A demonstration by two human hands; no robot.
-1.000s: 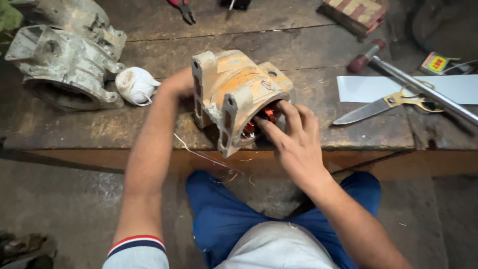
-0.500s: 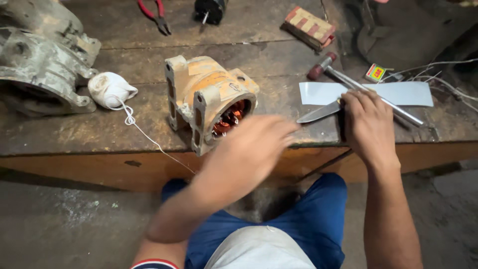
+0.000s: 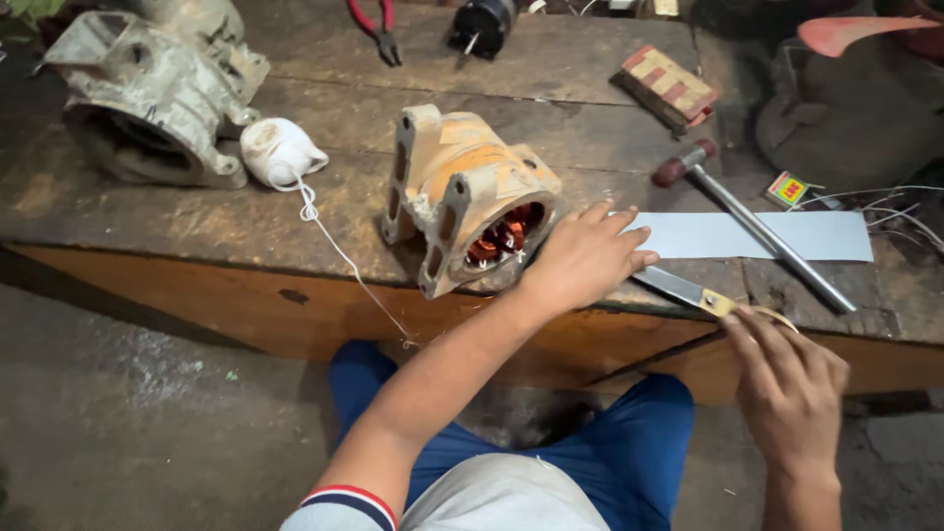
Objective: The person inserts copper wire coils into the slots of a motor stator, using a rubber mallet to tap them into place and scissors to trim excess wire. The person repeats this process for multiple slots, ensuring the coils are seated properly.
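Resting on the wooden worktop [image 3: 197, 211], our left hand [image 3: 582, 258] lies open and flat, fingers spread beside the orange motor housing [image 3: 467, 197] with copper windings showing in its mouth. Our right hand [image 3: 787, 388] closes its fingers on the brass handle of the scissors [image 3: 703, 293], whose blade lies at the worktop's front edge, near a white paper strip [image 3: 747, 236] and a hammer [image 3: 752, 231].

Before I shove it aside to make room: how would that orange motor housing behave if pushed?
The orange motor housing looks like thick cast metal packed with copper windings, so probably heavy and stiff. It rests on flat feet, so it would likely scrape across the wooden bench rather than roll.
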